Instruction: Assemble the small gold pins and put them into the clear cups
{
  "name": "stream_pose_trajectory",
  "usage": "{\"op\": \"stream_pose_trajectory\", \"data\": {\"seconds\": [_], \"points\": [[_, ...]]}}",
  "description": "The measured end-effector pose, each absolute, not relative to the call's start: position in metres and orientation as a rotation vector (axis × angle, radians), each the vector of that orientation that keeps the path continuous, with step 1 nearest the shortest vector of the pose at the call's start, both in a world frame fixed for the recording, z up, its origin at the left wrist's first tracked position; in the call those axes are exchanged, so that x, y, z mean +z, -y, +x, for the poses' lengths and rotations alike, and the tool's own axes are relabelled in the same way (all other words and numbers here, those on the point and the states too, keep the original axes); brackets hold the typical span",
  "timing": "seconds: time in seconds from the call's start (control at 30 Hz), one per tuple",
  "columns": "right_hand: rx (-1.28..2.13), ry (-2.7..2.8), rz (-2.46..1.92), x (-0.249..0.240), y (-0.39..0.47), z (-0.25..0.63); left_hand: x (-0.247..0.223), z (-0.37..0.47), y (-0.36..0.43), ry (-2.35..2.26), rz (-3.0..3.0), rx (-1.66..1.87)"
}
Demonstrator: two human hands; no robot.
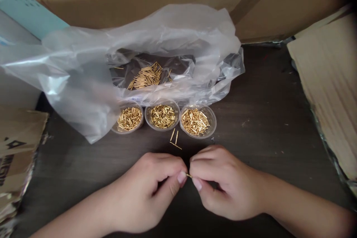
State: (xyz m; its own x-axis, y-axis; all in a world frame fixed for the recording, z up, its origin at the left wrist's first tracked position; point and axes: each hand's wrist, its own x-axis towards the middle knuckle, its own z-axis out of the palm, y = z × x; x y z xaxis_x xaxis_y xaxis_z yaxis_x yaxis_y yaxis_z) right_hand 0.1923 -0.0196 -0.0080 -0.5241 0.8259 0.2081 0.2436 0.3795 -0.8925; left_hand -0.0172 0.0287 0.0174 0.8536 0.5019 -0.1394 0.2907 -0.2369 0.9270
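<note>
My left hand [156, 189] and my right hand [225, 182] meet low in the middle, each pinching one end of a small gold pin [189, 175]. Most of the pin is hidden by the fingertips. Just beyond them, three thin gold pins [176, 137] lie on the dark table. Behind these stand three round clear cups in a row: the left cup [129, 118], the middle cup [162, 116] and the right cup [195, 121], all holding short gold pieces. Longer gold pins [147, 76] are heaped inside an open clear plastic bag [178, 41] behind the cups.
A large cardboard box [139, 0] stands along the back. Cardboard [329, 81] is at the right side and a torn carton [19, 148] at the left. The bag's left flap reaches past the left cup. The dark tabletop [262, 119] shows a few specks.
</note>
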Motion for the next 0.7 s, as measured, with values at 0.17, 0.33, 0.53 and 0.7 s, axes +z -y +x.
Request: {"op": "stream_pose_trajectory", "data": {"seconds": [0.17,0.33,0.53,0.7], "points": [[1.204,1.969,-0.867,-0.0076,0.0192,0.1943,0.018,-0.0171,-0.0304,-0.576,1.831,0.153],[1.252,1.984,-0.861,-0.0074,0.0177,0.1962,0.0185,-0.0171,-0.0302,-0.558,1.849,0.145],[1.288,1.985,-0.855,-0.0058,0.0162,0.1971,0.0175,-0.0193,-0.029,-0.529,1.885,0.138],[1.328,1.981,-0.859,-0.0049,0.0154,0.1977,0.0183,-0.0187,-0.0299,-0.51,1.914,0.143]]}}
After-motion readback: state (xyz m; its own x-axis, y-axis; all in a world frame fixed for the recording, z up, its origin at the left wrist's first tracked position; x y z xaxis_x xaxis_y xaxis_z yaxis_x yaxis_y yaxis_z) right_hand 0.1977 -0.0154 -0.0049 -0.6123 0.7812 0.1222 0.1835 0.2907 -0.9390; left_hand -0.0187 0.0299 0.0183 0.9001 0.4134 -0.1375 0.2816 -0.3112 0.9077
